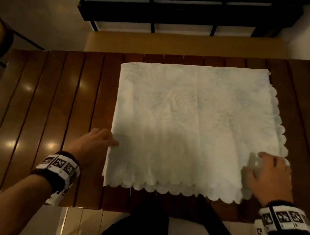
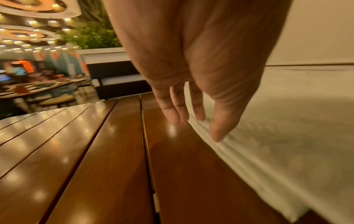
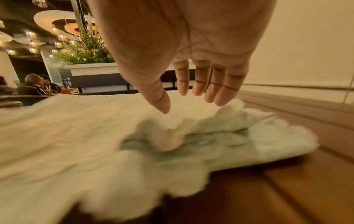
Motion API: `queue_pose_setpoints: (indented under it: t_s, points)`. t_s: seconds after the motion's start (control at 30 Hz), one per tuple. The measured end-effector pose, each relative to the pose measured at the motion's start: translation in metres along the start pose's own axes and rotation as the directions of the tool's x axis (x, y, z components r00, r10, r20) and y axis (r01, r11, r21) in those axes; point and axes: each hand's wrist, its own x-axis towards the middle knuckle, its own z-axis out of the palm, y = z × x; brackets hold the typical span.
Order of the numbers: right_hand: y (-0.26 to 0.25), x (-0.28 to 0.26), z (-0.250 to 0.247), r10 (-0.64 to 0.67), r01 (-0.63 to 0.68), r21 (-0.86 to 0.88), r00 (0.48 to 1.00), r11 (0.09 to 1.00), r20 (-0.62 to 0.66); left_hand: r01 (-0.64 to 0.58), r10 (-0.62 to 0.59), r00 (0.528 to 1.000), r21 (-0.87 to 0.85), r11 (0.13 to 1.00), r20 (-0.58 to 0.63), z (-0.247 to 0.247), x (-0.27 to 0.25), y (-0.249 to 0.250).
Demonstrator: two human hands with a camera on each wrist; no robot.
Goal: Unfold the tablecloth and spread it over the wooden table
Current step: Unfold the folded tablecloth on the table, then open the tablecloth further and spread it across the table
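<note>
A: Where does the tablecloth (image 1: 190, 123) lie, and how do the fingers stand?

B: Folded in layers, it lies flat on the wooden table (image 1: 48, 109), right of the table's middle, its scalloped hem at the near edge. The left hand (image 1: 98, 138) is at the cloth's left fold, fingers straight and close together, holding nothing. The right hand (image 1: 268, 174) hovers over the cloth's near-right corner, fingers relaxed and slightly spread; it grips nothing.

A: What could go wrong?

B: Probably catching only the top layer at the ruffled corner, so the cloth opens askew; or the stack sliding on the glossy slats when pulled.

A: And around the table?

B: Dark lacquered planks reflect ceiling lamps. A planter (image 3: 91, 66) stands beyond the cloth's far edge; seated diners (image 3: 38, 86) are far left of it.
</note>
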Motion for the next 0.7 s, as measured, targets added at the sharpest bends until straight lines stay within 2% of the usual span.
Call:
queue_pose_setpoints:
  t_s: [0.13,0.23,0.27,0.33,0.4,0.47,0.5,0.57,0.6,0.63,0.7]
  points:
    - [-0.077,-0.03,0.017,-0.112,0.097,0.124,0.986,0.988,0.121,-0.227,0.23,0.973,0.183,0.957,0.005,-0.001,0.011,-0.007]
    - [-0.129,-0.057,0.021,-0.199,0.158,0.223,0.965,0.962,0.17,-0.363,0.357,0.932,0.243,0.9,0.069,-0.01,0.016,-0.007]
    - [-0.143,-0.064,0.021,-0.234,0.183,0.271,0.957,0.945,0.171,-0.396,0.399,0.916,0.226,0.89,0.035,-0.013,0.019,-0.007]
    - [-0.172,-0.075,0.016,-0.311,0.23,0.371,0.934,0.9,0.175,-0.414,0.416,0.908,0.054,0.909,-0.055,-0.023,0.023,-0.001]
    - [-0.199,-0.085,0.009,-0.355,0.213,0.485,0.908,0.848,0.222,-0.333,0.324,0.943,-0.215,0.918,-0.08,-0.033,0.026,0.013]
    - [-0.226,-0.089,0.0,-0.392,0.21,0.543,0.886,0.813,0.245,-0.267,0.251,0.963,-0.426,0.864,-0.094,-0.049,0.03,0.031]
    - [-0.239,-0.089,-0.002,-0.406,0.227,0.555,0.886,0.801,0.225,-0.276,0.244,0.961,-0.49,0.827,-0.129,-0.058,0.034,0.039]
    - [-0.257,-0.079,0.003,-0.414,0.292,0.526,0.901,0.799,0.13,-0.366,0.304,0.931,-0.522,0.77,-0.204,-0.078,0.045,0.053]
    - [-0.261,-0.073,0.009,-0.382,0.311,0.446,0.921,0.839,0.076,-0.418,0.354,0.909,-0.489,0.766,-0.221,-0.089,0.05,0.06]
    - [-0.261,-0.065,0.015,-0.319,0.292,0.335,0.947,0.896,0.025,-0.439,0.381,0.898,-0.452,0.777,-0.218,-0.102,0.051,0.068]
    - [-0.25,-0.05,0.02,-0.165,0.17,0.148,0.985,0.974,-0.048,-0.486,0.442,0.874,-0.336,0.807,-0.204,-0.127,0.05,0.082]
